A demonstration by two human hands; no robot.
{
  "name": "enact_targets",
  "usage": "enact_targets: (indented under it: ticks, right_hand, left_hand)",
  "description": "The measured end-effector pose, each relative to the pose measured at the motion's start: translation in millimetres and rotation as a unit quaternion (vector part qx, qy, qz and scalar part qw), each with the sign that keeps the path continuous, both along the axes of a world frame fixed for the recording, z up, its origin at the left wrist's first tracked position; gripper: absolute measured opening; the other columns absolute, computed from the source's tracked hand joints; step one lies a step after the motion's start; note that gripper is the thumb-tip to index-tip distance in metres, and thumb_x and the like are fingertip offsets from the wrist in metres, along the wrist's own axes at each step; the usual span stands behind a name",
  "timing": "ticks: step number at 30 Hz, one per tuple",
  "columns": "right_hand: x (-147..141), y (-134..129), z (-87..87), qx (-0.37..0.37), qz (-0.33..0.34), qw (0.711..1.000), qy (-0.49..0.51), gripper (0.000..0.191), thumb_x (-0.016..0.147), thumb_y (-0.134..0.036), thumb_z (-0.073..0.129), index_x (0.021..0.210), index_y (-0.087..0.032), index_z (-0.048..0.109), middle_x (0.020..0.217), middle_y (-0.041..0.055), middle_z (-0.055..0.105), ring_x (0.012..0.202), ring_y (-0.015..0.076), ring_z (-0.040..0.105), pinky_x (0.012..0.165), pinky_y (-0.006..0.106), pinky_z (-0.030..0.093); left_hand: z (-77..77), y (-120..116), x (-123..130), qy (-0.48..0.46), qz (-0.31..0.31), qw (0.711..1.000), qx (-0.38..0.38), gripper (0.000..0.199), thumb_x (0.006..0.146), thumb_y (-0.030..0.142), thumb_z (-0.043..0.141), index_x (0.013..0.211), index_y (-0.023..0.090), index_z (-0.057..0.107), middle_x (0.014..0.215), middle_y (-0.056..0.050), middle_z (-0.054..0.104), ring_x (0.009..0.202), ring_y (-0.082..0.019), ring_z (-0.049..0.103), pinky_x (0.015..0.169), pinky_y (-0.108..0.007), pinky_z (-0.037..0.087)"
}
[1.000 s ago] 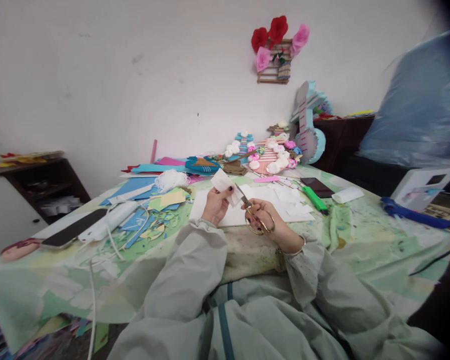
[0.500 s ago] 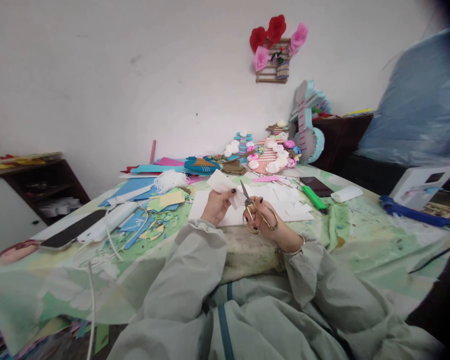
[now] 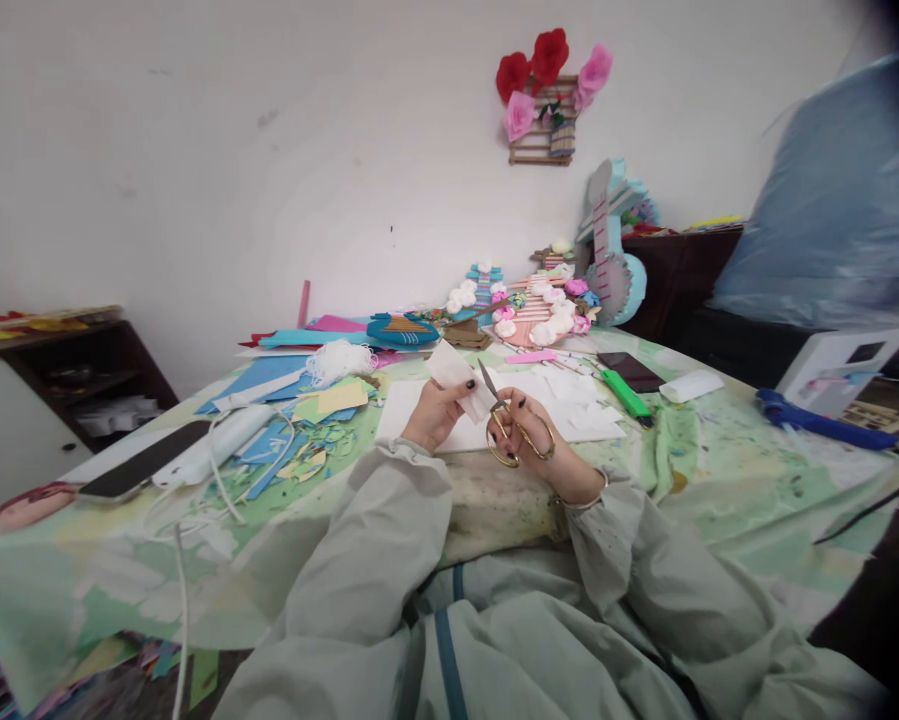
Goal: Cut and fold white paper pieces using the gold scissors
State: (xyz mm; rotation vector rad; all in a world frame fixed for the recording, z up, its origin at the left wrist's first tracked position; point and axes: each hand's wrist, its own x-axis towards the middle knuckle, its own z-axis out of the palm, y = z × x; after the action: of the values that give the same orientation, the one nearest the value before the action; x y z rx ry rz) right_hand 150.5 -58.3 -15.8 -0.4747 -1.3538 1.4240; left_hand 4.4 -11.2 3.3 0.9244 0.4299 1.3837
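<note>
Between the thumb and fingers of my left hand (image 3: pixel 432 412) is a small piece of white paper (image 3: pixel 449 368), held tilted above the table. My right hand (image 3: pixel 528 435) grips a pair of scissors (image 3: pixel 500 408) by its gold-coloured handles. The dark blades point up and to the left, close beside the paper's right edge; whether they touch it I cannot tell. Beneath both hands lies a white sheet or board (image 3: pixel 408 405), with loose white paper pieces (image 3: pixel 569 395) on its right part.
To the left are paper scraps (image 3: pixel 329 430), a white power strip (image 3: pixel 220 440) with its cable, and a phone (image 3: pixel 145 460). On the right lie a green cutter (image 3: pixel 627 397) and a blue glue gun (image 3: pixel 828 420) with a cord. Craft models (image 3: pixel 528 310) stand along the wall.
The paper in my left hand has turned slightly and stands a little more upright. Both hands keep their hold, and the scissors have barely moved.
</note>
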Motion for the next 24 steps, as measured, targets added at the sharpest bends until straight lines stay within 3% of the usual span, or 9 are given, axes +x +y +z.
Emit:
enact_targets:
  ticks: [6, 12, 18, 24]
  right_hand:
    - [-2.2, -0.4, 2.2, 0.000, -0.047, 0.999, -0.023, 0.052, 0.065, -0.060, 0.066, 0.085, -0.023, 0.035, 0.048, -0.0079, 0.053, 0.028, 0.0046, 0.032, 0.028, 0.014, 0.022]
    - [-1.7, -0.2, 3.9, -0.007, -0.048, 0.998, -0.048, 0.054, 0.064, -0.061, 0.068, 0.084, -0.023, 0.034, 0.047, -0.0087, 0.052, 0.026, 0.0033, 0.029, 0.027, 0.013, 0.018]
    - [-2.2, -4.2, 3.1, 0.002, -0.020, 0.999, -0.028, 0.056, 0.066, -0.070, 0.059, 0.087, -0.024, 0.036, 0.050, -0.0077, 0.052, 0.031, 0.0062, 0.035, 0.030, 0.016, 0.026]
    - [0.5, -1.3, -1.9, 0.013, 0.008, 1.000, -0.012, 0.051, 0.073, -0.067, 0.056, 0.091, -0.025, 0.035, 0.052, -0.0070, 0.054, 0.034, 0.0076, 0.038, 0.035, 0.018, 0.031]
  left_hand:
    - [-2.8, 3.5, -1.6, -0.005, -0.001, 1.000, 0.006, 0.039, 0.051, 0.010, 0.082, 0.086, 0.012, 0.065, 0.080, -0.002, 0.070, 0.073, -0.014, 0.063, 0.072, -0.029, 0.048]
    - [-3.9, 4.9, -2.5, -0.006, -0.004, 1.000, 0.013, 0.037, 0.051, 0.011, 0.082, 0.084, 0.012, 0.065, 0.079, -0.002, 0.070, 0.072, -0.014, 0.063, 0.070, -0.028, 0.049]
    - [-4.4, 4.4, -3.2, 0.003, -0.016, 1.000, 0.014, 0.039, 0.050, 0.010, 0.082, 0.086, 0.013, 0.067, 0.080, -0.002, 0.070, 0.072, -0.013, 0.063, 0.068, -0.026, 0.049]
    - [-5.5, 2.0, -2.3, 0.057, -0.056, 0.996, 0.046, 0.037, 0.053, 0.015, 0.081, 0.087, 0.013, 0.069, 0.078, -0.003, 0.069, 0.072, -0.014, 0.062, 0.069, -0.027, 0.046]
